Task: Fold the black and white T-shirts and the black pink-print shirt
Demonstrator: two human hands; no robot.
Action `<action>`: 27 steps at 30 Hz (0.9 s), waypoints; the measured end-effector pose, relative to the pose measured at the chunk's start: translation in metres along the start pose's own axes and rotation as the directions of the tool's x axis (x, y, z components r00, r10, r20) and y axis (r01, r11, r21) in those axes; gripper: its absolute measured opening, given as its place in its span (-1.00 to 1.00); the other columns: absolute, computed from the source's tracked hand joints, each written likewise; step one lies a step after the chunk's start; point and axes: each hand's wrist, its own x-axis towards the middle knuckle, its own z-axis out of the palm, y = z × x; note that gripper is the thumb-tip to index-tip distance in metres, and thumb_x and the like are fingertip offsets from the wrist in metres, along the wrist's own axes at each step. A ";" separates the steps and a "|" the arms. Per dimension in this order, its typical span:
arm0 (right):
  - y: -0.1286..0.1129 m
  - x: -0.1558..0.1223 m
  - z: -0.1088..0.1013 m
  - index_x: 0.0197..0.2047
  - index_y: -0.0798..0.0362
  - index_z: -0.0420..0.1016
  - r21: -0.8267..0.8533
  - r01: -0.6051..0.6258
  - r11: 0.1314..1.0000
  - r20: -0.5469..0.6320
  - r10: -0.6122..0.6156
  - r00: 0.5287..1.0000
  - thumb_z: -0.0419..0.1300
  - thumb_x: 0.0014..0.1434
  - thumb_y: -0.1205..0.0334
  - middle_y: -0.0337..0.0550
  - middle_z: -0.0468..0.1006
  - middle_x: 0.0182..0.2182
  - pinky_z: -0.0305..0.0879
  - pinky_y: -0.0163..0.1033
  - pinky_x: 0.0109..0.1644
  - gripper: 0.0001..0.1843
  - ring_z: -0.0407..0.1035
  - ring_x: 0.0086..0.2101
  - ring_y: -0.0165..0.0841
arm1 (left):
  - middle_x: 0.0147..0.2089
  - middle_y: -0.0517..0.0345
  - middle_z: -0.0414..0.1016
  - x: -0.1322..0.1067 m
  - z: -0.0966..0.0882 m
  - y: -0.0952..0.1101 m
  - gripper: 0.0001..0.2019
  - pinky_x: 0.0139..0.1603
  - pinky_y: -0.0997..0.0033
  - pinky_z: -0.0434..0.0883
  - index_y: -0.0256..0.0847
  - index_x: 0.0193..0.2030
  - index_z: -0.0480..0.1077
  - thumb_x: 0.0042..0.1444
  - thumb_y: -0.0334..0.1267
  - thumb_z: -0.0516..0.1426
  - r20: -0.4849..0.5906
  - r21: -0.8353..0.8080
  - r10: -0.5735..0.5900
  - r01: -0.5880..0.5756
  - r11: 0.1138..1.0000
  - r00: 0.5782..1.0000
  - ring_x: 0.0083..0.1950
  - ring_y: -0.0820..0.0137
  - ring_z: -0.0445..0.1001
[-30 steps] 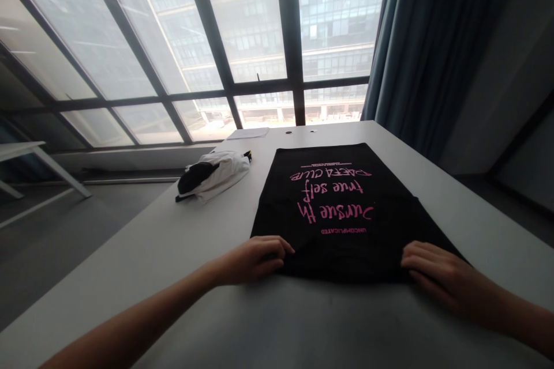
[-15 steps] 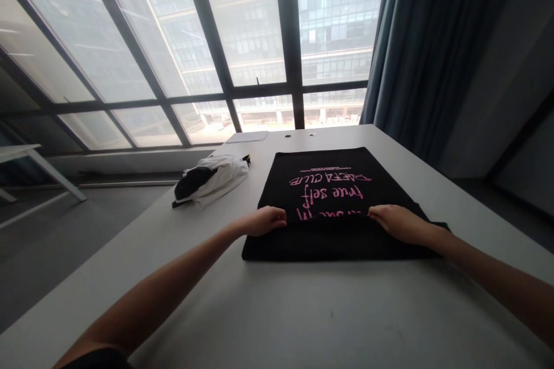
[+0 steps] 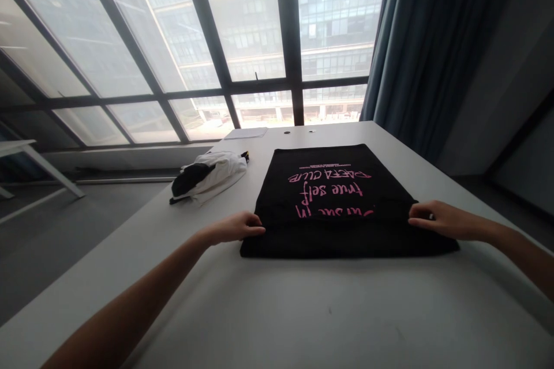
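A black T-shirt (image 3: 329, 184) lies folded into a flat panel, its pink lettering upside down from where I look. Its near end is turned over into a plain black band that covers part of the lowest line of print. At the left end of that fold, my left hand (image 3: 238, 227) is closed, thumb and fingers pinching the cloth edge. My right hand (image 3: 445, 219) pinches the opposite end of the fold at the right edge, with a ring-like light spot on one finger. The sleeves of the T-shirt do not show.
The shirt lies on a long white table (image 3: 277, 311). Left of it sits a crumpled white and black cloth bundle (image 3: 216, 176). A pale flat sheet (image 3: 246, 133) lies at the far edge, near a dark round spot (image 3: 287, 132). Behind are windows and a blue curtain (image 3: 407, 52).
Both hands have moved outward along the fold, the left to the left and the right to the right, reaching the shirt's side edges. The band's right end now lies straighter.
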 end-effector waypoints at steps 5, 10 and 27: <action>0.008 -0.008 -0.005 -0.20 -0.05 0.67 0.073 -0.002 0.997 0.135 -0.008 0.991 0.19 0.23 -0.13 -0.09 0.67 -0.23 0.44 -0.19 -0.17 -0.63 0.54 -0.23 -0.13 | -0.40 0.15 0.47 -0.006 0.000 -0.004 -0.51 -0.42 0.46 0.32 -0.25 -0.22 0.58 -0.01 0.20 0.29 0.004 -0.072 -0.007 0.007 0.997 1.000 -0.40 0.38 0.37; 0.013 -0.001 -0.014 -0.23 -0.02 0.65 0.105 0.041 0.994 0.109 -0.052 0.993 0.17 0.26 -0.10 -0.08 0.66 -0.28 0.39 -0.19 -0.19 -0.64 0.52 -0.27 -0.16 | -0.46 0.17 0.42 -0.006 -0.016 0.008 -0.54 -0.42 0.45 0.34 -0.26 -0.30 0.58 -0.05 0.17 0.31 -0.023 -0.105 0.037 -0.039 0.994 0.999 -0.41 0.38 0.36; 0.064 0.118 -0.005 -0.33 0.08 0.66 0.241 -0.070 0.968 -0.160 0.111 0.981 0.33 -0.08 -0.27 -0.06 0.68 -0.33 0.36 -0.13 -0.08 -0.46 0.51 -0.21 -0.08 | -0.52 0.15 0.46 0.127 -0.051 -0.011 -0.53 -0.43 0.44 0.24 -0.31 -0.39 0.58 -0.29 0.10 0.38 -0.436 -0.184 0.029 -0.120 0.976 0.900 -0.44 0.39 0.35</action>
